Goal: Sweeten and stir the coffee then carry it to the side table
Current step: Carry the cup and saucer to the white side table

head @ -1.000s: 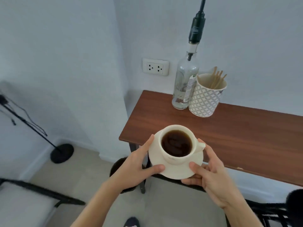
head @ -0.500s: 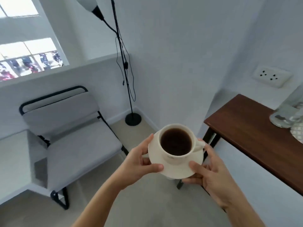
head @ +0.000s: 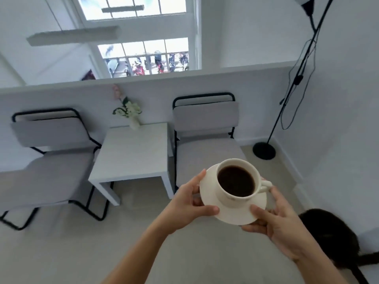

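Two grey chairs with black frames: one at 9 o'clock (head: pixel 47 156), one at 12 o'clock (head: pixel 205 128). Vase with flowers (head: pixel 134 121) at 11 o'clock. Black floor lamp (head: pixel 264 150) at 2 o'clock. Window (head: pixel 143 56) at 12 o'clock, beyond low wall.

a: what colour was the cup (head: pixel 229 196)?
b: cream, plain, the same as the saucer (head: pixel 235 215) under it. the coffee (head: pixel 235 181) was near black.
a: and the side table (head: pixel 131 154)?
b: white, plain. a small white vase (head: pixel 134 123) on it carried white and pink flowers (head: pixel 125 103) with green leaves.
a: the chairs?
b: the left chair (head: pixel 49 152) and the right chair (head: pixel 205 128) both had pale grey cushions on black frames.
a: anything dark?
b: the floor lamp (head: pixel 287 99), black in pole, base and cord. the floor (head: pixel 82 253) was pale beige, the walls white.
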